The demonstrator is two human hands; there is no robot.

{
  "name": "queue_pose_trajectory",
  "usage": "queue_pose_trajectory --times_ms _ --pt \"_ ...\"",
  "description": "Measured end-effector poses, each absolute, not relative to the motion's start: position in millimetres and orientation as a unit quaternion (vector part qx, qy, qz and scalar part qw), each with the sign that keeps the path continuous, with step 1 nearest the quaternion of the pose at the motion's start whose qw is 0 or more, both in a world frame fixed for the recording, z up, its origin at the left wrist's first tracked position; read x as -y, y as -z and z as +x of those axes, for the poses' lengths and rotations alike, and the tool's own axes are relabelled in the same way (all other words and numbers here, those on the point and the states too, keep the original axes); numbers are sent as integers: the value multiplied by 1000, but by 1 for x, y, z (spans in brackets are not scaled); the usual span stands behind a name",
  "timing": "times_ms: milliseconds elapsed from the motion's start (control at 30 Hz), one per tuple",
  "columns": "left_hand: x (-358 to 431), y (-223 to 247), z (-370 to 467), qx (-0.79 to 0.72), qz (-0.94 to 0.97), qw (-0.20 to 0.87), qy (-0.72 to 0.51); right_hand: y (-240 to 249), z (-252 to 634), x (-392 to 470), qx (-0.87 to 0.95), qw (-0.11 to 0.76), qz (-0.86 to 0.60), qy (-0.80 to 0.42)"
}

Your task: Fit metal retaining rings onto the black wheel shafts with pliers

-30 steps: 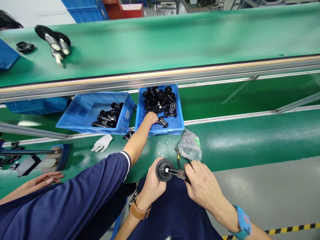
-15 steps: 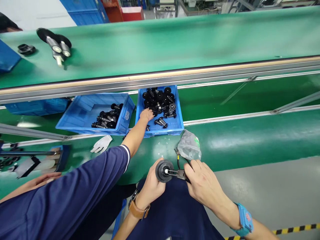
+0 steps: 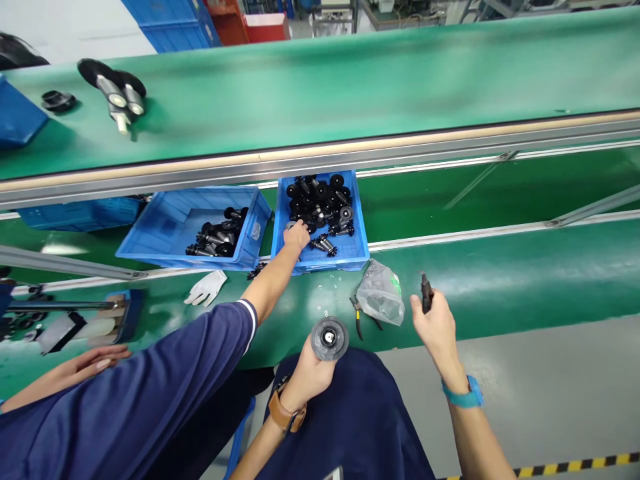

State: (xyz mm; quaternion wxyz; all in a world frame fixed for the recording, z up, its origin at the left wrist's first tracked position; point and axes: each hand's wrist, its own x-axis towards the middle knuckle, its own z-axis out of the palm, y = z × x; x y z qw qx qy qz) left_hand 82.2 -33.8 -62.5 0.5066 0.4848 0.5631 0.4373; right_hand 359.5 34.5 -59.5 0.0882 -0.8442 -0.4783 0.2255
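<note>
My left hand (image 3: 314, 377) is closed on a dark round wheel-like part (image 3: 339, 333), held face up above my lap with a pale shaft end at its centre. Off to the right, my right hand (image 3: 436, 325) grips thin-tipped pliers (image 3: 427, 293), their tips pointing away from me and apart from the wheel part. A second pair of pliers (image 3: 359, 323) with yellow and black handles lies on the green table beside a clear plastic bag (image 3: 380, 293). Several small pale rings (image 3: 320, 308) are scattered on the table just beyond the wheel part.
A co-worker's arm (image 3: 270, 283) from the left reaches into a blue bin (image 3: 350, 261) of black wheel parts. Another blue bin (image 3: 170, 230) stands left of it. A white glove (image 3: 206, 288) lies in front. A raised green belt (image 3: 350, 93) runs across behind.
My right hand has moved away to the right with the pliers, whose tips were at the wheel part's centre. My left hand still holds the part, now turned slightly more upward.
</note>
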Motion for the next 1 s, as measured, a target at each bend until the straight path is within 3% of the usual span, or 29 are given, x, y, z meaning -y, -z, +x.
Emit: queue_pose_trajectory --times_ms 167,300,433,533,800,1000 --pt "32 61 82 -562 450 547 -427 147 410 -34 344 -20 -902 -259" --pt "25 54 82 -576 407 552 -444 184 410 -12 334 -27 -913 -231" --pt "20 50 82 -587 387 553 -447 200 383 9 421 20 -887 -189" --pt "19 50 81 -589 376 555 -451 210 350 24 519 30 -823 -229" --pt "25 49 81 -578 319 587 -469 233 280 25 596 -41 -755 -271" --pt "28 43 86 -543 357 603 -463 221 273 6 579 -49 -740 -338"
